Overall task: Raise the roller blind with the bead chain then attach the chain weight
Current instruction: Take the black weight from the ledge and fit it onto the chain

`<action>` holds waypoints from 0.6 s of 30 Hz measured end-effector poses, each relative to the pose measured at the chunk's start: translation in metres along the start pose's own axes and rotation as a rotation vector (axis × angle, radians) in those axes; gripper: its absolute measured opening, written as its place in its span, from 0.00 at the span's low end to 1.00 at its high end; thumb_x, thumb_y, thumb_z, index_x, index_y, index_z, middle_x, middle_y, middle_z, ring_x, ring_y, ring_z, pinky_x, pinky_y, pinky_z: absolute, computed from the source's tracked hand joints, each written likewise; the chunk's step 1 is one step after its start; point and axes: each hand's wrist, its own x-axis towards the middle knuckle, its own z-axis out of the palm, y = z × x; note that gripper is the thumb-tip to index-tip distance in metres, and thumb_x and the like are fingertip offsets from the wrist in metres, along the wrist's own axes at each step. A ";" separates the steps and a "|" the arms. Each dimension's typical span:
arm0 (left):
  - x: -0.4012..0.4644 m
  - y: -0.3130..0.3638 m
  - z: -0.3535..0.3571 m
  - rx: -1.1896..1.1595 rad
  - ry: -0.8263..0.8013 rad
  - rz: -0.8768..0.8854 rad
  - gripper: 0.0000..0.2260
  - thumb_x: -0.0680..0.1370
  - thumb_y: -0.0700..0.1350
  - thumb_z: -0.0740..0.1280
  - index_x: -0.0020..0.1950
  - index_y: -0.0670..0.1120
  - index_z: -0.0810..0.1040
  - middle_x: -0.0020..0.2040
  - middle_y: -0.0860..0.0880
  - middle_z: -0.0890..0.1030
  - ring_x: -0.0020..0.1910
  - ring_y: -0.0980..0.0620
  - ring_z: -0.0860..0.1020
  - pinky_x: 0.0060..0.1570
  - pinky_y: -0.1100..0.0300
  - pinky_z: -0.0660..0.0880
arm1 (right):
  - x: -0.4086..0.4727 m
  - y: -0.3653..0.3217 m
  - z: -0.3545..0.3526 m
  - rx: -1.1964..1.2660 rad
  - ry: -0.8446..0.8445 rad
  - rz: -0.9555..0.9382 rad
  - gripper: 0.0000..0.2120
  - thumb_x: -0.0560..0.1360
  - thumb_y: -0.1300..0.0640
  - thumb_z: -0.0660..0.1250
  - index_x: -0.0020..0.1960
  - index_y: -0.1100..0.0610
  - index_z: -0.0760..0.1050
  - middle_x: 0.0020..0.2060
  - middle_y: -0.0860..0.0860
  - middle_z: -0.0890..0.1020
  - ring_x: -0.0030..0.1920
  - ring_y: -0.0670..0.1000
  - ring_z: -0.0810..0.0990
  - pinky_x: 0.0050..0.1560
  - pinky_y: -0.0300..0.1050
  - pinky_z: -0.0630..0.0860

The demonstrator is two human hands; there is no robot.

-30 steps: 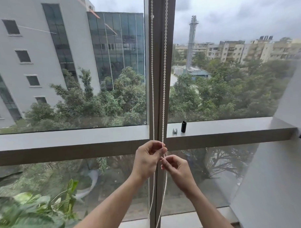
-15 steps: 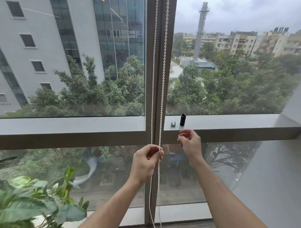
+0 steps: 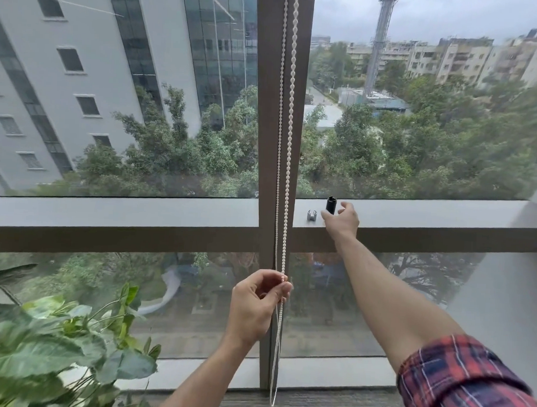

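A white bead chain (image 3: pixel 290 119) hangs in two strands down the dark window mullion (image 3: pixel 266 112), its loop ending just above the floor. My left hand (image 3: pixel 257 306) pinches both strands low down, in front of the lower pane. A black cylindrical chain weight (image 3: pixel 331 205) stands upright on the grey window ledge (image 3: pixel 428 213), with a small silver clip piece (image 3: pixel 312 215) just to its left. My right hand (image 3: pixel 342 219) reaches over the ledge with thumb and fingers spread around the black weight, close to it but not closed on it. The blind itself is out of view.
A leafy green potted plant (image 3: pixel 49 348) fills the lower left by the glass. A grey wall (image 3: pixel 500 318) closes off the right side. Grey carpet (image 3: pixel 315 403) runs below the window. Buildings and trees lie outside the glass.
My right hand let go of the chain and moved up and right to the ledge beside the black weight. My left hand stays pinched on the chain. The view dipped lower.
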 end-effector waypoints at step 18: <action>-0.006 -0.003 0.008 0.048 0.016 0.134 0.10 0.73 0.36 0.74 0.48 0.50 0.81 0.39 0.42 0.84 0.35 0.48 0.83 0.39 0.56 0.80 | -0.045 0.021 -0.003 0.087 -0.018 -0.310 0.13 0.78 0.58 0.69 0.61 0.57 0.77 0.55 0.55 0.82 0.52 0.54 0.81 0.53 0.50 0.77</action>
